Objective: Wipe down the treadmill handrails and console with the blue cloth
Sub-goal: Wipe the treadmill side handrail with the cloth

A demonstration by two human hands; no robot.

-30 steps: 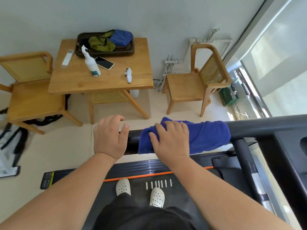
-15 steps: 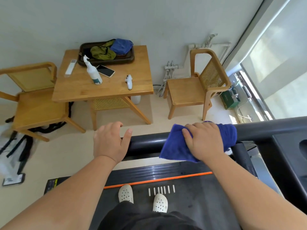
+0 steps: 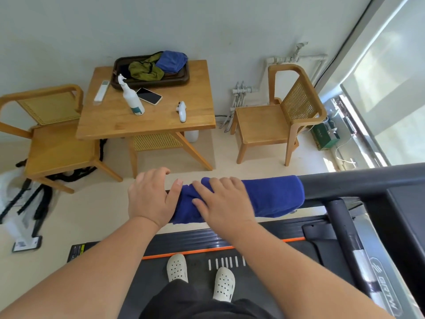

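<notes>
Blue cloth (image 3: 271, 194) draped over handrail (image 3: 356, 183), lengthwise along it | right hand (image 3: 223, 203) presses flat on cloth's left end | left hand (image 3: 149, 194) grips handrail's end, thumb touching cloth | uncovered handrail and console (image 3: 404, 210) lie rightward

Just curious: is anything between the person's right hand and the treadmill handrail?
Yes, the head view shows the blue cloth draped over the handrail, lying under the right hand.

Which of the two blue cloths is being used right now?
The blue cloth draped over the handrail, under the right hand; the spare cloth lies bunched in the tray on the table.
</notes>
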